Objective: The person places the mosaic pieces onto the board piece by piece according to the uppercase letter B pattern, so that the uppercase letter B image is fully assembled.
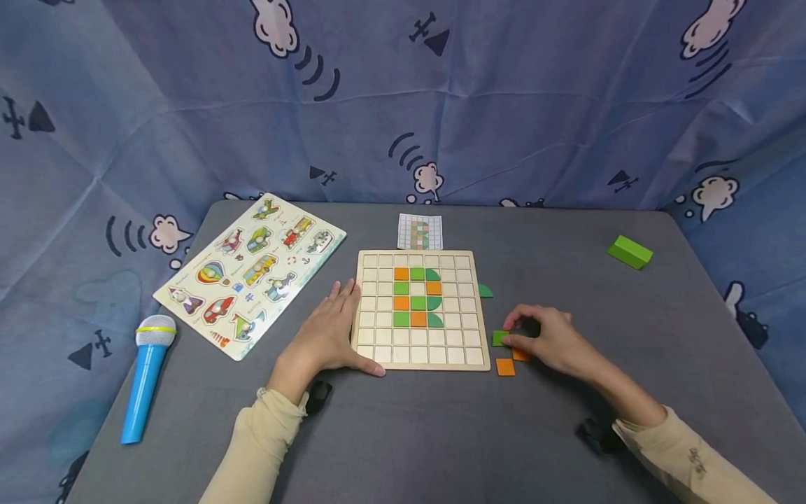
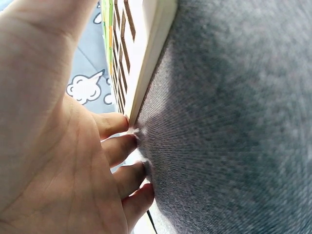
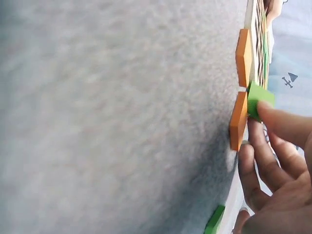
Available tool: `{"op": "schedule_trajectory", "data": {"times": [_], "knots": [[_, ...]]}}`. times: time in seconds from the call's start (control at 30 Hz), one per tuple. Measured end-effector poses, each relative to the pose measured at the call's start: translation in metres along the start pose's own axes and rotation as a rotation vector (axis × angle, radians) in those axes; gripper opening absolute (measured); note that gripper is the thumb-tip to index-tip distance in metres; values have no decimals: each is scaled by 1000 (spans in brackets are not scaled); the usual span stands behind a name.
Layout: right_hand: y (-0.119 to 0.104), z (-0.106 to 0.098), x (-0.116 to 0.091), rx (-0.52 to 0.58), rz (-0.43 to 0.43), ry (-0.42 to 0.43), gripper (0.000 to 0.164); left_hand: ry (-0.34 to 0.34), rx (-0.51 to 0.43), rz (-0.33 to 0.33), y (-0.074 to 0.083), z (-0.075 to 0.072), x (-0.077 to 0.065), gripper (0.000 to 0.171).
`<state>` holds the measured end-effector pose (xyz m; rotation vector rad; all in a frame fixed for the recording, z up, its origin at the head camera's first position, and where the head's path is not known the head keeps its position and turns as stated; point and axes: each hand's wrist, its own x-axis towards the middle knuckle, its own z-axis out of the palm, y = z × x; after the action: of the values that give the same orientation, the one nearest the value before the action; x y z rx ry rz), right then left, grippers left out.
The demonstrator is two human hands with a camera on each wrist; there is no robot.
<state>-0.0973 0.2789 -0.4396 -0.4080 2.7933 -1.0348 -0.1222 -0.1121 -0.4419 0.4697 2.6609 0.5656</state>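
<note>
A wooden grid board lies mid-table, with orange, light green and rounded dark green tiles in its upper cells. Against its left edge rests my left hand, fingers extended and thumb along the near corner; the left wrist view shows the fingertips at the board's side. To the right of the board, my right hand pinches a green square tile between thumb and finger. Two orange square tiles, one nearer and one partly under the hand, lie on the cloth.
A small pattern card lies behind the board. At left are a picture puzzle board and a blue toy microphone. A rounded green tile touches the board's right edge. Farther right sits a green block.
</note>
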Motion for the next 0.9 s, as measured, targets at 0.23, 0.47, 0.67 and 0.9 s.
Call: {"op": "schedule_trajectory", "data": {"times": [0.23,0.47,0.67,0.9], "knots": [[-10,15,12,53,21,110,12,0,0,-8,1,0,0,159],[-24,36,23,110,-19,99,13,0,-1,-9,2,-1,-1,158],[-38,48,30,143,-39,59,11,-2,-3,-8,2,-1,-1,158],[-51,56,36,148,-36,28,10,-3,2,-6,1,0,0,157]]}}
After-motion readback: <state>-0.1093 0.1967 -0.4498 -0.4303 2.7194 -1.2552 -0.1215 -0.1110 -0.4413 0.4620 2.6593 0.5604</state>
